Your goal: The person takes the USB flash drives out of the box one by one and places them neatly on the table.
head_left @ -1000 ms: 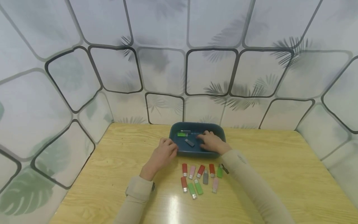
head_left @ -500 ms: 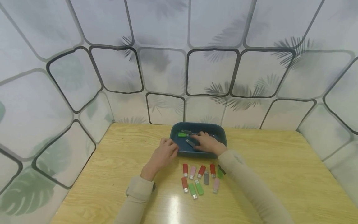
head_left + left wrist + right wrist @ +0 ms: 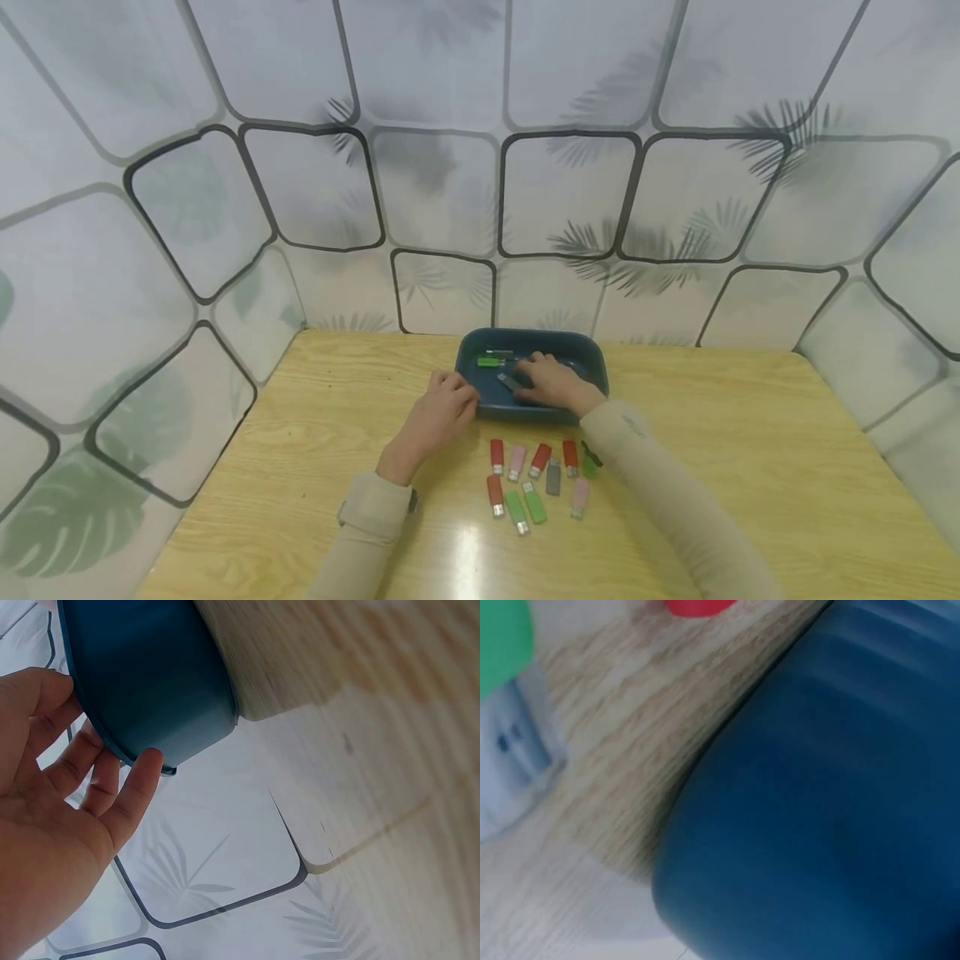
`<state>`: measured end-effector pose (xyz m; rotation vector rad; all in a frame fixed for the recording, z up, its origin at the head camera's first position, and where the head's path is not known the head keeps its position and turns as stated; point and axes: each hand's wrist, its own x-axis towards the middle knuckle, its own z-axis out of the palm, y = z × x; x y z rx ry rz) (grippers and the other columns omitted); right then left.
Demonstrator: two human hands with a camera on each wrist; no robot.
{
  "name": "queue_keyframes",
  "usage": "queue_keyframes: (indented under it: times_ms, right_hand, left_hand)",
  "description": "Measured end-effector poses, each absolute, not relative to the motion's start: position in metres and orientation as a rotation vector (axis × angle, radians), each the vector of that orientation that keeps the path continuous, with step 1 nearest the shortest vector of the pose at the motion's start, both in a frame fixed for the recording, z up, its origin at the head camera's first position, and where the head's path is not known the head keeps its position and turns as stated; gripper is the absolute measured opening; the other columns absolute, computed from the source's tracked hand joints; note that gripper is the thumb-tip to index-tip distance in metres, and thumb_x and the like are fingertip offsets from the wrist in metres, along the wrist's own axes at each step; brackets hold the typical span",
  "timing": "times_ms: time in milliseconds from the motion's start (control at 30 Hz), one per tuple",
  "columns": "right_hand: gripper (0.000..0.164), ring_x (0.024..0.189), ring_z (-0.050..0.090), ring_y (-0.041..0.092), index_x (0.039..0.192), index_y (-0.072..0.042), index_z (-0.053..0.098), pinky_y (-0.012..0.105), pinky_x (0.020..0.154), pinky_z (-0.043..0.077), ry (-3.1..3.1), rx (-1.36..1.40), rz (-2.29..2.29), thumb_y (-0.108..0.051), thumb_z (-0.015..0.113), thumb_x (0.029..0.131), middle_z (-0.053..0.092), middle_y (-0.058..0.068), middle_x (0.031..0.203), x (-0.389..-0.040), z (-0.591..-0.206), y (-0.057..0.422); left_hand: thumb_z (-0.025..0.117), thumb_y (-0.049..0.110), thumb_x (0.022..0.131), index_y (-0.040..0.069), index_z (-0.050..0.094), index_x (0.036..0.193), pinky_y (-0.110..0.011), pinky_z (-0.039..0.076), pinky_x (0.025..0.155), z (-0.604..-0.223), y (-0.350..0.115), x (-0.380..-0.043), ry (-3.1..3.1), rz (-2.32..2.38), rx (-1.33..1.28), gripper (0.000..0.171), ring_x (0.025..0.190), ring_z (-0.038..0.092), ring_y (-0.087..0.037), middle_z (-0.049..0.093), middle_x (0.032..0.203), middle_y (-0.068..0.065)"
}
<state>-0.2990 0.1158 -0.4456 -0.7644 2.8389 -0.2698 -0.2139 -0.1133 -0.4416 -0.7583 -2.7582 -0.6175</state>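
A dark blue plastic basin stands on the wooden table in the head view. My left hand grips its left rim, with curled fingers at the edge in the left wrist view. My right hand reaches inside over the right side of the basin. Its fingertips are right at a grey USB stick and cover that stick's right end; I cannot tell whether they pinch it. A green USB stick and another grey USB stick lie beyond, at the back left of the basin.
Several red, pink, green and grey USB sticks, among them a green one and a red one, lie on the table before the basin. My right sleeve passes beside them. A patterned curtain borders the table's far edge.
My right hand has moved left inside the basin, to the nearer grey USB stick, and its fingers have drawn in slightly. My left hand stays on the rim.
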Motion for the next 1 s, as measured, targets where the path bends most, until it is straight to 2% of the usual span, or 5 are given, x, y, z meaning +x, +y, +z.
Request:
queue_keyframes:
  times_ms: [200,533,867,1000]
  right_hand:
    - [0.036,0.102,0.057,0.032,0.117,-0.007,0.065,0.049,0.081,0.053,2.893,-0.764,-0.204,-0.034,0.069,0.093,0.058,0.016,0.113,-0.302,-0.451,0.108]
    - [0.017,0.091,0.06,0.028,0.1,-0.007,0.066,0.045,0.073,0.055,2.952,-0.766,-0.175,-0.021,0.071,0.091,0.058,0.012,0.099,-0.303,-0.454,0.105]
    - [0.016,0.08,0.055,0.023,0.09,-0.01,0.058,0.039,0.065,0.051,2.92,-0.781,-0.284,-0.017,0.072,0.088,0.054,0.007,0.089,-0.301,-0.448,0.11]
    - [0.016,0.083,0.056,0.022,0.092,-0.011,0.059,0.04,0.068,0.052,2.907,-0.739,-0.282,-0.018,0.074,0.089,0.055,0.006,0.091,-0.301,-0.447,0.11]
  left_hand:
    - [0.06,0.014,0.098,0.01,0.072,0.101,-0.04,0.055,0.082,-0.443,-0.114,-0.213,-2.763,-0.618,-0.754,0.013,0.114,0.047,-0.026,0.059,0.103,-0.005]
    - [0.061,0.013,0.098,0.009,0.072,0.099,-0.039,0.055,0.083,-0.444,-0.114,-0.215,-2.751,-0.597,-0.756,0.012,0.113,0.047,-0.026,0.059,0.102,-0.005]
    - [0.061,0.014,0.098,0.009,0.072,0.101,-0.039,0.055,0.085,-0.44,-0.113,-0.213,-2.772,-0.612,-0.741,0.013,0.114,0.047,-0.025,0.059,0.103,-0.005]
    - [0.061,0.015,0.098,0.01,0.072,0.103,-0.039,0.055,0.086,-0.44,-0.113,-0.213,-2.785,-0.621,-0.728,0.013,0.115,0.047,-0.025,0.059,0.104,-0.004]
